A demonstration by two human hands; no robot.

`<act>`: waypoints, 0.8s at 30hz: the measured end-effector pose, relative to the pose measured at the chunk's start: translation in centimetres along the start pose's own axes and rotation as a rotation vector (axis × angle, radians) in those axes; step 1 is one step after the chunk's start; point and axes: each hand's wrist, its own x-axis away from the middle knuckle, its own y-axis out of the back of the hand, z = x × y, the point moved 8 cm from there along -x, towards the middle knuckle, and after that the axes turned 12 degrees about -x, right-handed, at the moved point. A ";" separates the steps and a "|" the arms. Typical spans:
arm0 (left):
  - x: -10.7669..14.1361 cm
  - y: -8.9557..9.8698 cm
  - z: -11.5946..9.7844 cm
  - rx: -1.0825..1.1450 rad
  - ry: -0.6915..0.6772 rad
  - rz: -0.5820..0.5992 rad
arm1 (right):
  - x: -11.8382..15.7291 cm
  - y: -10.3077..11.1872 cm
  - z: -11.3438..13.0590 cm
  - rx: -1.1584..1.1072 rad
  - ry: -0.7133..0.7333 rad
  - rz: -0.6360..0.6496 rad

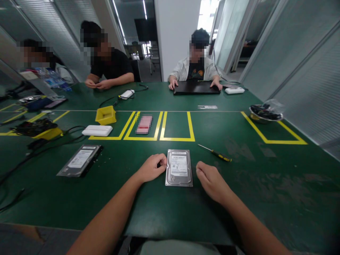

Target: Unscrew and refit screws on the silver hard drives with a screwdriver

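A silver hard drive [179, 168] with a white label lies flat on the green table [159, 209], between my hands. My left hand [153, 167] is at its left edge, fingers curled with thumb and index pressed together; nothing shows in them. On the other side, a small gap from the drive, my right hand [211, 179] rests closed on the table, with nothing visible in it. Beyond my right hand lies a screwdriver [219, 154] with a black and yellow handle, its tip pointing up and left. A second hard drive [81, 159] sits farther left, on a dark piece.
Yellow tape outlines [177, 139] cross the table, one around a pink item [145, 124]. A yellow bin [105, 115], white box [97, 130] and cables stand left; a bowl [265, 115] is right. Across the table, one person holds a black panel [197, 88]; two others sit left.
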 end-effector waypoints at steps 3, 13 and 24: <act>0.0 0.3 0.2 0.052 0.019 -0.055 | 0.1 -0.1 0.0 -0.026 0.009 0.019; 0.5 2.3 -2.2 -0.028 -0.056 -0.340 | 0.1 0.1 0.1 0.002 -0.003 0.013; -1.5 0.0 -11.3 -0.469 -0.380 -0.064 | -0.3 0.6 -0.8 -0.057 0.001 -0.023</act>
